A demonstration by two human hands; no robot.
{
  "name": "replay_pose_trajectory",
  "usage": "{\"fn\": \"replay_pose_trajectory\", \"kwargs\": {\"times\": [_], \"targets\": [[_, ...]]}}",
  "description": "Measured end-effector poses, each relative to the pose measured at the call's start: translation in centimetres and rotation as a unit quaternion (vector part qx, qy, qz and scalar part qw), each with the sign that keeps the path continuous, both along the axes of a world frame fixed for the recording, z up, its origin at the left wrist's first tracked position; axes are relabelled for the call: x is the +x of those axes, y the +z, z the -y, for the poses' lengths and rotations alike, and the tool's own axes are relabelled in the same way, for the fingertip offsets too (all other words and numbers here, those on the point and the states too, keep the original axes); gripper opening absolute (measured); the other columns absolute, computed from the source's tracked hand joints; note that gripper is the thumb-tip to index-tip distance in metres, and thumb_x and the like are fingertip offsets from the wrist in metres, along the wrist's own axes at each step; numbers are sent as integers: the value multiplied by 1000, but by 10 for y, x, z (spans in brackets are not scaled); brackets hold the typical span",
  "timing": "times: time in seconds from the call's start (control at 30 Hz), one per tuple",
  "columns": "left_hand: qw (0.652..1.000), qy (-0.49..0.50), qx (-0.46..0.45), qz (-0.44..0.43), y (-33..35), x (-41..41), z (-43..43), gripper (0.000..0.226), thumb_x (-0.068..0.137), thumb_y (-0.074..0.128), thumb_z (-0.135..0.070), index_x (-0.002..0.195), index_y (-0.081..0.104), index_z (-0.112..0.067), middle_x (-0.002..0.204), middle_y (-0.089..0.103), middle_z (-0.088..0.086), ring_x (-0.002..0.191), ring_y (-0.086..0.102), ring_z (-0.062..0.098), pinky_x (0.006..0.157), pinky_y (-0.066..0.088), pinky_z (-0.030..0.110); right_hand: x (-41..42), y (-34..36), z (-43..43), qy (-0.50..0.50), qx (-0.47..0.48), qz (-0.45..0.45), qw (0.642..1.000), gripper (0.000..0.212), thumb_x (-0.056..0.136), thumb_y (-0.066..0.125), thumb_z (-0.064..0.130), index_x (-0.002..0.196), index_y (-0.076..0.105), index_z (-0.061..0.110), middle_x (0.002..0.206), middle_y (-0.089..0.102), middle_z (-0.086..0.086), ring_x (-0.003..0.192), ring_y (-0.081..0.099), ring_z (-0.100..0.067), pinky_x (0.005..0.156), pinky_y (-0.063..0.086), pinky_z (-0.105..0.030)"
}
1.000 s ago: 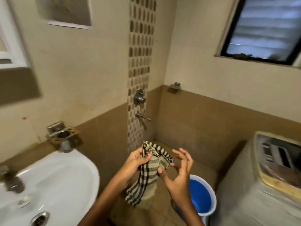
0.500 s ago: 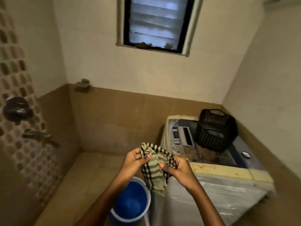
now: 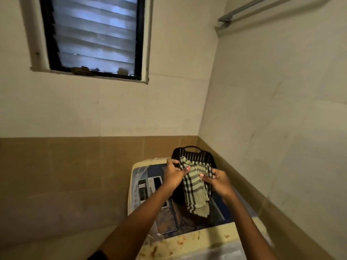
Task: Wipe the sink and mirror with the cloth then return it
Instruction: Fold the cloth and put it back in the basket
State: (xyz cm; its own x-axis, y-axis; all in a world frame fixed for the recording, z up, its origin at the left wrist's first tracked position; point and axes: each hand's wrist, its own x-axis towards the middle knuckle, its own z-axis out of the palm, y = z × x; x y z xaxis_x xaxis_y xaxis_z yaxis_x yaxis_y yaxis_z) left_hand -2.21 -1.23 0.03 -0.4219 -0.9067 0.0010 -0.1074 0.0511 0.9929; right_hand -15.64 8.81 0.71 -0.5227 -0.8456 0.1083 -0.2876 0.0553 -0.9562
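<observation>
Fingers (image 3: 185,168) of the left hand (image 3: 173,174) and of the right hand (image 3: 216,180) were pinched shut on the checked cloth's (image 3: 195,186) top edge; it hung between and below them. The black basket (image 3: 193,153) sat just behind (probably its home). Best to ease forward, lower, then release both pinches together.

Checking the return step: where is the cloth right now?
In the head view, the cloth hangs lower centre-right, held between the left hand and right hand, in front of the black basket on the washing machine.
</observation>
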Motion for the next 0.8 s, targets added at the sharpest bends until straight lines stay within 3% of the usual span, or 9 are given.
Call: {"fn": "replay_pose_trajectory", "kwargs": {"times": [0.13, 0.23, 0.33, 0.43, 0.5, 0.6, 0.7, 0.8], "targets": [[996, -84, -31, -29, -9, -34, 20, 73, 72, 77, -5, 129, 32, -17, 109, 57, 14, 99, 59, 25, 84, 51, 38, -34, -13, 36, -102, 16, 24, 994, 40, 81, 71, 3, 117, 53, 1, 114, 65, -21, 105, 63, -36, 92, 52, -50], [968, -153, -161, 119, -27, -51, 31, 67, 64, 81, -5, 123, 50, -18, 132, 41, 14, 126, 42, 31, 101, 42, 34, -50, -24, 47, -76, 44, 19, 996, 57, 77, 73, -2, 126, 45, 4, 118, 60, -23, 106, 60, -32, 85, 52, -44], [937, -141, -219, 232, -43, -68, 42, 49, 68, 79, -21, 114, 61, -25, 151, 19, 8, 140, 17, 32, 114, 24, 42, -65, -31, 52, 15, 82, -90, 992, 47, 71, 81, 7, 112, 59, 11, 111, 60, -5, 104, 57, -19, 94, 51, -33], [894, -159, -265, 325, -55, -74, 44, 34, 77, 69, -36, 109, 65, -28, 143, 40, 2, 135, 26, 28, 112, 18, 47, -62, -40, 51, 90, 149, -243, 954, 38, 70, 84, 22, 104, 68, 14, 97, 61, 11, 101, 57, -10, 79, 43, -8], [872, -170, -279, 364, -54, -75, 45, 31, 80, 63, -39, 109, 64, -27, 131, 53, 2, 132, 33, 24, 112, 10, 54, -61, -40, 51, 94, 195, -300, 929, 38, 73, 80, 35, 103, 70, 14, 99, 64, 4, 102, 61, -15, 77, 42, -17], [854, -182, -291, 391, -53, -78, 43, 28, 84, 57, -37, 109, 61, -25, 124, 59, 3, 128, 41, 24, 112, 3, 57, -62, -43, 53, 70, 231, -346, 907, 21, 77, 73, 41, 88, 68, 24, 101, 63, -2, 108, 60, -25, 88, 44, -34], [843, -183, -292, 413, -55, -74, 41, 33, 84, 57, -31, 115, 51, -20, 130, 54, 7, 131, 38, 27, 113, 0, 55, -50, -48, 54, 61, 266, -405, 873, 34, 83, 63, 44, 104, 63, 17, 120, 62, -7, 118, 51, -28, 98, 35, -42], [841, -178, -307, 410, -51, -65, 38, 60, 81, 61, -23, 132, 29, -13, 136, 47, 10, 134, 34, 29, 115, -8, 58, -45, -52, 57, 53, 295, -448, 842, 32, 89, 55, 39, 112, 58, 16, 124, 60, -8, 121, 48, -27, 104, 27, -46]]}}
